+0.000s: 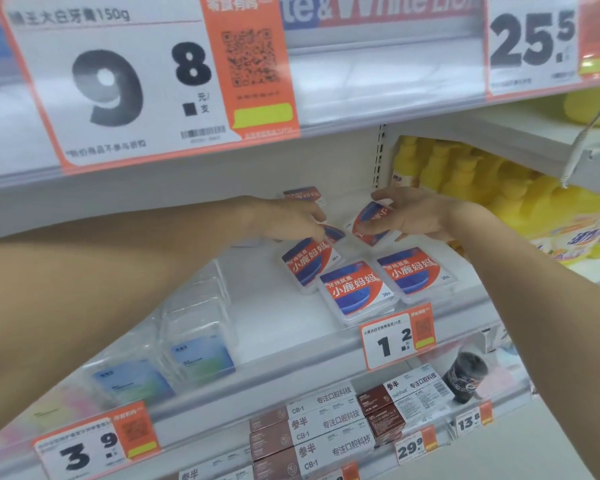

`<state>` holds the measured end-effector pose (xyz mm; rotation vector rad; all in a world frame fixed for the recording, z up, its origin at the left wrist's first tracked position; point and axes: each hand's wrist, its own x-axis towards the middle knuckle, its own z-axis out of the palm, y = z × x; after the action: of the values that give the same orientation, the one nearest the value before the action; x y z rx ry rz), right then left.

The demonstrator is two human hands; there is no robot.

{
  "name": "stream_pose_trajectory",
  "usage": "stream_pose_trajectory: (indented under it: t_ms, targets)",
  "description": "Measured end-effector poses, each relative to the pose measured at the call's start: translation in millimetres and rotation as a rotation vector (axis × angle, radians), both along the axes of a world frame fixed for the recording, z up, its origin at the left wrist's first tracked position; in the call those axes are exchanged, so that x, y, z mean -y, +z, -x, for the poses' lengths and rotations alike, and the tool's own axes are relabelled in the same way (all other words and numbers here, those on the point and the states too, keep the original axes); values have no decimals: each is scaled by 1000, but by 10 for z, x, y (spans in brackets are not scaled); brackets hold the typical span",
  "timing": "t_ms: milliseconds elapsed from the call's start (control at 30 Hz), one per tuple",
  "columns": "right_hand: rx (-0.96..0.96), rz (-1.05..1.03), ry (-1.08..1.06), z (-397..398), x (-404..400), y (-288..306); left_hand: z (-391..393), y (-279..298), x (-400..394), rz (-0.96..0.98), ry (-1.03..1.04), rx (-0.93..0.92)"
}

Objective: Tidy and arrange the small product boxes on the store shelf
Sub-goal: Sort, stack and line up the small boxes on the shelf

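Observation:
Small clear floss boxes with red-and-blue labels lie flat on the white shelf. Three sit at the front: a left box, a middle box and a right box. One more box stands at the back. My left hand reaches in with its fingertips on the far end of the left box and another box under it. My right hand holds a tilted box lifted above the shelf.
Clear boxes with blue labels line the left of the same shelf. Yellow bottles fill the bay to the right. Large price tags hang from the shelf above. Brown-and-white cartons and a dark bottle sit on the shelf below.

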<state>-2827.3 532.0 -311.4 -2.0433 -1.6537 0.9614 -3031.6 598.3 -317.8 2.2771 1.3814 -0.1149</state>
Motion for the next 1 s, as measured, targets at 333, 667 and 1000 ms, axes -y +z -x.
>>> stream_pose_trajectory:
  t_ms: [333, 667, 1000]
  targets:
    - [312, -41, -21, 34, -165, -29, -145, -70, -95, 30, 83, -64]
    - [135, -164, -132, 41, -199, -76, -267, -84, -263, 99, 342, 79]
    - [-9, -225, -140, -12, -192, -108, -82, 100, -316, -152, 291, 290]
